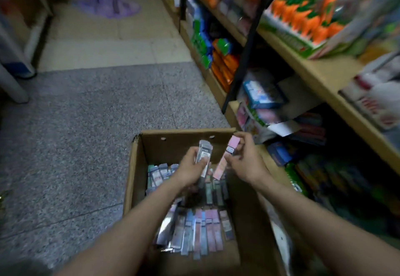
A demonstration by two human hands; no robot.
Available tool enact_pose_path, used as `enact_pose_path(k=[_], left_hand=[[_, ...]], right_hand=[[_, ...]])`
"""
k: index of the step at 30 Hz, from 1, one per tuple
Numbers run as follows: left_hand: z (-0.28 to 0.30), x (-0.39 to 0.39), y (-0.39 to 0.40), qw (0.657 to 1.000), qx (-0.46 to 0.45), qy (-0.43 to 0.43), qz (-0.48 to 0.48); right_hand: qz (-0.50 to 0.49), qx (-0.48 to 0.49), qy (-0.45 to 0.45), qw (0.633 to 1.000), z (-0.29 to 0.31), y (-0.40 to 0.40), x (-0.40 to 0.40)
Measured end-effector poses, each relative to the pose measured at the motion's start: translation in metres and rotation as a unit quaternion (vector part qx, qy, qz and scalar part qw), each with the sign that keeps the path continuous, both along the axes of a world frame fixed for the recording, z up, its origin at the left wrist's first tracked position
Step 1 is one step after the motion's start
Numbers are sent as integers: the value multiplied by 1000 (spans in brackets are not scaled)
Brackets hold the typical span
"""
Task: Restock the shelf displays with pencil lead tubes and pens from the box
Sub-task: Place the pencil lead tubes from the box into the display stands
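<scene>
An open cardboard box [138, 167] stands on the floor beside the shelves and holds several slim packets [203, 228] in pink, blue and grey. Above the box, my left hand [192, 167] grips a small bundle of grey packets [204, 152] held upright. To its right, my right hand [244, 161] pinches one long pink packet [227, 156] that slants from the box's far right corner down toward the middle. The frame is blurred, so I cannot read the packets' print.
Wooden shelves [313, 74] run along the right with orange, green and blue goods and a colourful display box [313, 20]. A black upright post [244, 59] stands near the box. Grey speckled floor [75, 135] lies to the left, beige tiles beyond.
</scene>
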State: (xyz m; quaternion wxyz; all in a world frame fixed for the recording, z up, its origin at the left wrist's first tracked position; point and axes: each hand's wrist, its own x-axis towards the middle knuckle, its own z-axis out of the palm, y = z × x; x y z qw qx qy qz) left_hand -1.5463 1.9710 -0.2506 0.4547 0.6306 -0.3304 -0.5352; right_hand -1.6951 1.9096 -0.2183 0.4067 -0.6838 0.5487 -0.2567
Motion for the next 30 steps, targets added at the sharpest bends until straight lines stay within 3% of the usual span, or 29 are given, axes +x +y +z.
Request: enact_pose_path(k=[6,9,13,17,25,30], left_hand=[[116,-22,-26,984,-24,-16,-175],[147,-42,-34,976,-97,-32,-191],[176,-76,-42,974,-137,66,-168],[195,-111,-50,964,-109,120,-209],[204,-140,-64,934,-107,178,-290],[198,-155,-64,905,-146,195,-347]], right_hand=[[-13,-92,21,995,114,0,-41],[-37,-89,-17,995,149,8,-63],[-86,-102,-70,989,176,23,-96],[-138,-112,-99,979,192,37,-131],[-223,-166,-50,959,239,54,-186],[-263,-259,69,927,269,49,-223]])
